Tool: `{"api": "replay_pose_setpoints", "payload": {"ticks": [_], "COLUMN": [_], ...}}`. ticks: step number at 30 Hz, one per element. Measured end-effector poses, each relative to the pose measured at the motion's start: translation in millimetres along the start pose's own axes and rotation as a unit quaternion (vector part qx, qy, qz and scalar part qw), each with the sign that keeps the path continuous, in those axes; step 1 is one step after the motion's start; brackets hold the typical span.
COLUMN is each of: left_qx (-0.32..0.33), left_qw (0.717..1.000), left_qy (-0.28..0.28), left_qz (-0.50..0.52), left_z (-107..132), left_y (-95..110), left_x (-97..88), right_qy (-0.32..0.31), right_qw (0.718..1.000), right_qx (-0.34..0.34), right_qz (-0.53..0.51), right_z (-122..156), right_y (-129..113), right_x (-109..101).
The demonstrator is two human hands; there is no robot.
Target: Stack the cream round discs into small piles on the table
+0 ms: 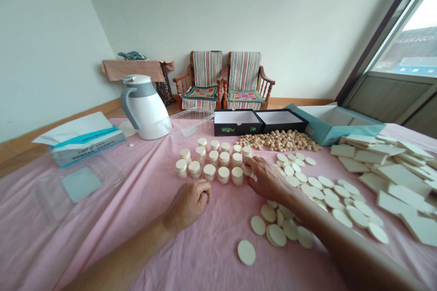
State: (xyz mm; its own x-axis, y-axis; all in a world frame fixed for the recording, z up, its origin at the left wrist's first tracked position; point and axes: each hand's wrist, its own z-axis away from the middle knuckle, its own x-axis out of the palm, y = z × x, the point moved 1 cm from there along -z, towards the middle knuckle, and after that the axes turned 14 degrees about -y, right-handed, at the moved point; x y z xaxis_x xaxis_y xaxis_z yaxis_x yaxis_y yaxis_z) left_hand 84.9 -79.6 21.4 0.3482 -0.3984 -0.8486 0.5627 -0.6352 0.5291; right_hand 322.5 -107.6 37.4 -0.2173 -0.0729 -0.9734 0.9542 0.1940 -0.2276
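Several short stacks of round pale wooden discs (223,173) stand in rows on the pink tablecloth (143,218). My right hand (266,177) is at the right end of these rows, its fingers curled round a disc stack (248,171) that they partly hide. Just in front of the rows, my left hand (191,202) rests on the cloth as a loose fist, and nothing shows in it. Loose wooden discs (277,235) lie scattered under and beyond my right forearm, with a single disc (246,252) nearer to me.
Small wooden balls (283,140) are heaped before two black boxes (237,129) and a light-blue box (337,122). Square wooden pieces (403,177) are piled at right. A white jug (146,111), a tissue pack (87,143) and clear plastic trays (193,122) stand at left and behind.
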Motion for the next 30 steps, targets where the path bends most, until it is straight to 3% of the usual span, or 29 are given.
{"api": "replay_pose_setpoints", "payload": {"ticks": [5,12,16,20,24,30], "left_qx": [0.0,-0.006,-0.005,-0.003,-0.001,0.005], "left_qw": [1.0,1.0,1.0,1.0,1.0,1.0], "left_qy": [0.003,-0.001,0.0,-0.002,0.003,0.006], "left_qz": [-0.002,-0.001,-0.002,0.004,0.008,0.014], "left_z": [0,-1,0,0,-1,-1], "left_y": [1,2,1,2,3,2], "left_x": [-1.0,-1.5,-1.1,-2.0,-1.8,-1.1], "right_qy": [0.011,0.017,0.02,0.055,0.039,0.025], "right_qw": [0.996,0.996,0.996,0.981,0.955,0.966], "right_qx": [0.09,0.083,0.078,0.183,0.264,0.246], "right_qz": [0.02,0.014,-0.025,0.037,0.126,0.079], "right_z": [-2,-2,-1,2,6,5], "right_y": [-1,0,23,60,83,93], "right_x": [3,1,-8,-21,-24,-15]}}
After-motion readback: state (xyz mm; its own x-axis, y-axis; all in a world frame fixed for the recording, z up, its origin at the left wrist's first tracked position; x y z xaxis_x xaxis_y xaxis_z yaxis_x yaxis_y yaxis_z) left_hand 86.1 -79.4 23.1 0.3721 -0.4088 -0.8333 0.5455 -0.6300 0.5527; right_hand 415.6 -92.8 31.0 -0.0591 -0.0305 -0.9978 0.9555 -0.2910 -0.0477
